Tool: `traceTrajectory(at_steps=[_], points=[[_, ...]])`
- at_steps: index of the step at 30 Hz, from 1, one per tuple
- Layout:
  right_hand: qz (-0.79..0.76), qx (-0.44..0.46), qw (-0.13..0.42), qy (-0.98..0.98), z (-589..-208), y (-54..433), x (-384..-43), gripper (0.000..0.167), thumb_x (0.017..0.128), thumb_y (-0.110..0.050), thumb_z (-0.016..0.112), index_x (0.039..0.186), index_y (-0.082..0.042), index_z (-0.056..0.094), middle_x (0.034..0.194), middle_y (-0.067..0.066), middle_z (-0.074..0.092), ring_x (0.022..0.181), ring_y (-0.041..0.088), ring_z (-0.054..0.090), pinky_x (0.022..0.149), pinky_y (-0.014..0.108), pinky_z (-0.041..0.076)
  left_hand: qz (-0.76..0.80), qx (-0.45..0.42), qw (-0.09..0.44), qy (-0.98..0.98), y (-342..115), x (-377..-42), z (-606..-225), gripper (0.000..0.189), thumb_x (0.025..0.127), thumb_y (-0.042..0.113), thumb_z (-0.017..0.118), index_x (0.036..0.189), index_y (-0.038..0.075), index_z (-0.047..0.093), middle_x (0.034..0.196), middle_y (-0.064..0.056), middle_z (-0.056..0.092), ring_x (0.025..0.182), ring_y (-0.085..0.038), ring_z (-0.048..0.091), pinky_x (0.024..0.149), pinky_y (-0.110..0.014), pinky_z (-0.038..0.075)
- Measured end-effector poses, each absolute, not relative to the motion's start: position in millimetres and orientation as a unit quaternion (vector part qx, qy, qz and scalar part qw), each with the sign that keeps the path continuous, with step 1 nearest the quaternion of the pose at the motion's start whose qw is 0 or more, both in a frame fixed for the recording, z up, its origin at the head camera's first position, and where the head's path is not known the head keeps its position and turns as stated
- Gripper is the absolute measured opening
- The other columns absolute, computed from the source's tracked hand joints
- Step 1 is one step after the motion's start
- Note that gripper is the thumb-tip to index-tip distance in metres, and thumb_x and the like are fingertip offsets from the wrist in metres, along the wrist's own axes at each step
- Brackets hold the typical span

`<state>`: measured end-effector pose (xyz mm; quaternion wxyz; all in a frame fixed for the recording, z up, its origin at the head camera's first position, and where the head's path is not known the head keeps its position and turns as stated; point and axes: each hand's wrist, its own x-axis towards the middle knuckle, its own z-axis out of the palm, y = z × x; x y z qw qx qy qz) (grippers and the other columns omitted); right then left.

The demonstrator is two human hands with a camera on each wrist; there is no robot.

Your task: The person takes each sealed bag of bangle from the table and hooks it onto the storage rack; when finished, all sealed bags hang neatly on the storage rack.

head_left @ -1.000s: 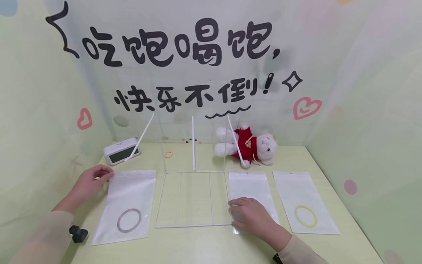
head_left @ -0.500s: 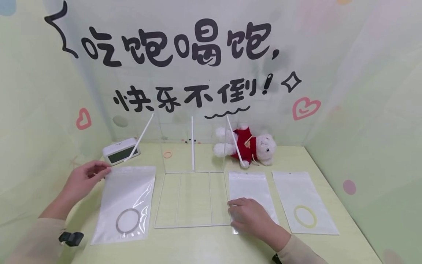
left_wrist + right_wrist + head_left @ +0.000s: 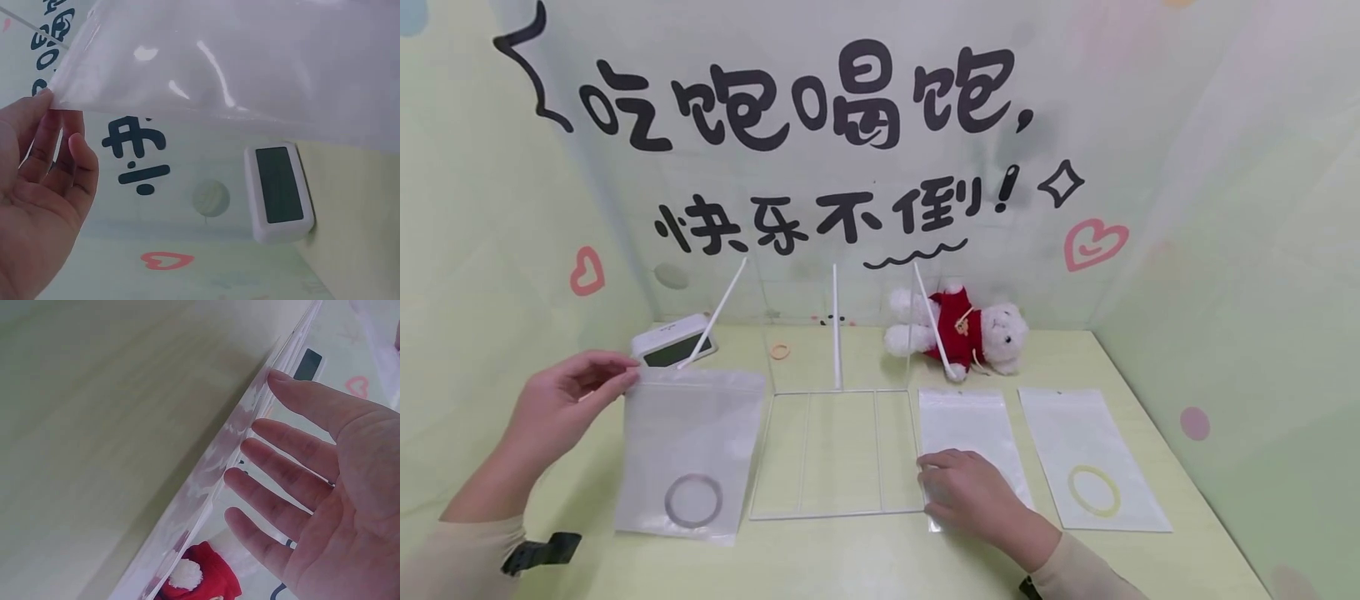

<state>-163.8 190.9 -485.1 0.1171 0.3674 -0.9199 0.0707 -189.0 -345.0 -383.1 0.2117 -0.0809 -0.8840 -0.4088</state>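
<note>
My left hand [image 3: 561, 400] pinches the top left corner of a white translucent zip bag [image 3: 692, 425] between thumb and fingers. The bag's top is lifted off the table and a grey ring [image 3: 669, 502] shows near its bottom. In the left wrist view, the bag's sheet [image 3: 250, 62] stretches away from the pinched corner. My right hand [image 3: 966, 492] lies over a second white bag [image 3: 970, 425], covering its lower part. Its fingertips are at the right edge of a clear stand [image 3: 820, 516] with a white-edged base. In the right wrist view, the right hand's fingers [image 3: 275, 481] are extended and spread.
Three white rods [image 3: 837, 333] rise at the stand's back. A third bag [image 3: 1075, 425] with a yellow ring [image 3: 1072, 492] lies at the right. Behind are a white digital clock [image 3: 673, 342], a small orange ring [image 3: 780, 352] and a plush bear [image 3: 962, 333] in red. Printed curtains surround the table.
My left hand has moved left and up, raising the top of the grey-ring bag, which now hangs tilted up from the table. My right hand has stayed in place.
</note>
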Motion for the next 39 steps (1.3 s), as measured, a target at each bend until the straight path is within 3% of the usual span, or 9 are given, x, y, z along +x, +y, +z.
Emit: traceTrajectory(at_steps=[9, 14, 21, 30, 39], points=[[0.068, 0.370, 0.119, -0.919, -487.3, 190.0, -164.4, 0.024, 0.075, -0.026, 0.084, 0.097, -0.019, 0.076, 0.120, -0.002, 0.075, 0.109, 0.018, 0.070, 0.088, 0.040, 0.058, -0.435, -0.171, 0.245, -0.849, -319.2, -165.5, -351.0, 0.025, 0.083, -0.014, 0.077, 0.102, 0.002, 0.075, 0.094, 0.015, 0.075, 0.085, 0.003, 0.069, 0.075, -0.006, 0.052], [0.072, 0.377, 0.116, -0.916, -488.4, 190.1, -165.7, 0.023, 0.076, -0.025, 0.084, 0.096, -0.018, 0.075, 0.120, 0.000, 0.075, 0.108, 0.019, 0.071, 0.088, 0.041, 0.059, -0.522, -0.300, 0.258, -0.756, -307.0, -154.5, -335.7, 0.031, 0.074, -0.032, 0.068, 0.099, -0.014, 0.071, 0.096, -0.005, 0.077, 0.089, -0.009, 0.069, 0.083, -0.012, 0.054], [0.069, 0.375, 0.109, -0.918, -487.6, 189.3, -165.4, 0.023, 0.077, -0.025, 0.084, 0.096, -0.018, 0.076, 0.120, 0.000, 0.075, 0.109, 0.020, 0.071, 0.088, 0.043, 0.059, -0.612, -0.412, 0.259, -0.623, -293.4, -146.3, -311.4, 0.018, 0.077, -0.029, 0.070, 0.094, -0.028, 0.063, 0.094, -0.019, 0.075, 0.087, -0.019, 0.070, 0.086, -0.019, 0.055], [0.074, 0.376, 0.113, -0.917, -487.4, 188.0, -166.1, 0.022, 0.076, -0.024, 0.084, 0.095, -0.017, 0.076, 0.119, 0.001, 0.075, 0.108, 0.021, 0.071, 0.088, 0.043, 0.059, -0.645, -0.422, 0.264, -0.581, -292.7, -139.2, -292.4, 0.018, 0.077, -0.031, 0.067, 0.093, -0.033, 0.060, 0.095, -0.026, 0.074, 0.090, -0.025, 0.069, 0.088, -0.024, 0.056], [0.069, 0.373, 0.102, -0.920, -487.0, 188.3, -166.1, 0.019, 0.077, -0.022, 0.082, 0.094, -0.018, 0.075, 0.120, 0.000, 0.075, 0.110, 0.020, 0.071, 0.088, 0.043, 0.059, -0.661, -0.428, 0.280, -0.549, -291.9, -142.0, -281.9, 0.017, 0.080, -0.027, 0.069, 0.092, -0.033, 0.060, 0.096, -0.025, 0.075, 0.089, -0.026, 0.069, 0.086, -0.025, 0.056]])
